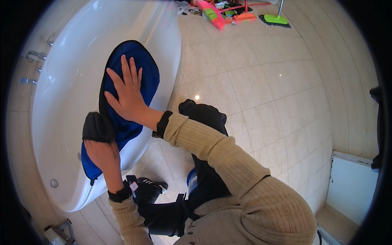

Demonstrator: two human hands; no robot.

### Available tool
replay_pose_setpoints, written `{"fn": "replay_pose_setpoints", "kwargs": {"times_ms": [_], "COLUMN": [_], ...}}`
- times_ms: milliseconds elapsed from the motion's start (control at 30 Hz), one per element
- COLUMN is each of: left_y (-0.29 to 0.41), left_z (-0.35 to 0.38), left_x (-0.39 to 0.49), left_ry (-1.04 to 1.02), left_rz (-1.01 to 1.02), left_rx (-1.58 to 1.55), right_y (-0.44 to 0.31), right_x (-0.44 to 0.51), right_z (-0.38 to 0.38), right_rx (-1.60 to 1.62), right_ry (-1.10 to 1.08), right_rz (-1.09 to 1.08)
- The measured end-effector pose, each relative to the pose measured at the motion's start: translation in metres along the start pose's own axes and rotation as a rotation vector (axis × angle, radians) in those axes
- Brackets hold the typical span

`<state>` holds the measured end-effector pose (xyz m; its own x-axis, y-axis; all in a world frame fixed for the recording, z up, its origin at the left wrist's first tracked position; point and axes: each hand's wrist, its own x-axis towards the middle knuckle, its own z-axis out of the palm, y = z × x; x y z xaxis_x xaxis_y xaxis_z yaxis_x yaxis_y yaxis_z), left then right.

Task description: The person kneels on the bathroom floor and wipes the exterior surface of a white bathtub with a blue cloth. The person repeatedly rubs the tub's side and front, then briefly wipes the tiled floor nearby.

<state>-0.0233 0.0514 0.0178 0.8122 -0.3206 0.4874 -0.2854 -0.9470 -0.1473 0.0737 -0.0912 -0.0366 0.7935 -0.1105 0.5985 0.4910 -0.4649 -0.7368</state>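
A blue fabric piece with black edging (148, 73) lies across the rim of a white bathtub (61, 122), long and rounded at its far end. My right hand (130, 99) rests flat on its upper part, fingers spread. Lower down, my left hand (102, 153) has its fingers inside a black fabric pocket or mitt (98, 127) at the left edge of the blue piece. The left fingertips are hidden by the black fabric. Both wrists wear black bands.
Chrome taps (38, 55) sit on the tub's left side. A pink and green broom (212, 15), an orange brush head (245, 17) and a green one (275, 20) stand on the tiled floor (260, 76) at the top, near mixed clutter. A metal frame stands bottom left.
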Motion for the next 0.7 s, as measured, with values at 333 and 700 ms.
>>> {"fn": "replay_pose_setpoints", "kwargs": {"times_ms": [333,700], "left_y": [0.032,0.016], "left_z": [0.036,0.029], "left_x": [0.108,0.065], "left_ry": [-0.097,-0.012], "left_rz": [0.111,0.099], "left_rx": [-0.202,-0.239], "right_y": [0.075,0.050], "right_x": [0.053,0.009], "right_z": [-0.002,0.016], "right_rx": [0.145,0.159], "right_ry": [0.238,0.237], "right_rz": [0.215,0.301]}}
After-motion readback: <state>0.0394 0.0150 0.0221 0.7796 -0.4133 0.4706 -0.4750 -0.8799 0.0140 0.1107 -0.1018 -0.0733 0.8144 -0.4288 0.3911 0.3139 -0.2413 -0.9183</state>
